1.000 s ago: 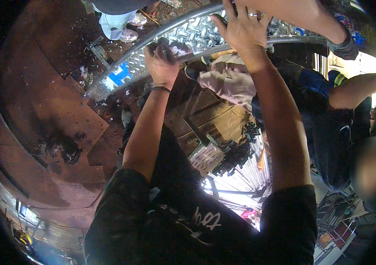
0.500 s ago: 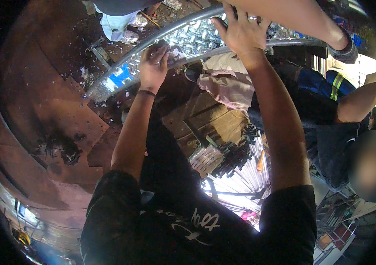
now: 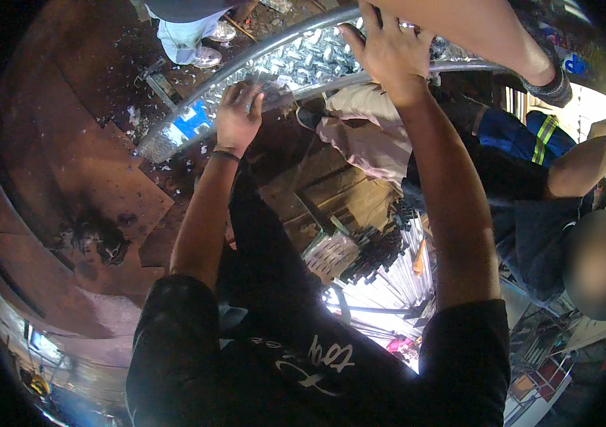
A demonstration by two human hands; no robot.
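Head view: I see both of my hands up on a long metal sheet (image 3: pixel 303 60) with a raised tread pattern, which runs in a curve from about 9 o'clock to 1 o'clock across the top of the picture. The left hand (image 3: pixel 237 117) grips its near edge, fingers curled over the rim and thumb below; a dark band sits on that wrist. The right hand (image 3: pixel 387 53) lies flat on the sheet further toward 12 o'clock, fingers spread, pressing and not closed around anything. A blue label (image 3: pixel 190 119) is on the sheet near its 9 o'clock end. Another person's arm (image 3: pixel 488 32) reaches over the sheet at 1 o'clock, and a person in a blue vest (image 3: pixel 531 139) is at 3 o'clock. Below are wooden boards (image 3: pixel 331 192) and a stack of rods (image 3: pixel 388 277).

I judge the step in hand is steadying and carrying the sheet together. The next move calls for a firm grip with the right hand too, and for moving in time with the helper, because the edge looks sharp.
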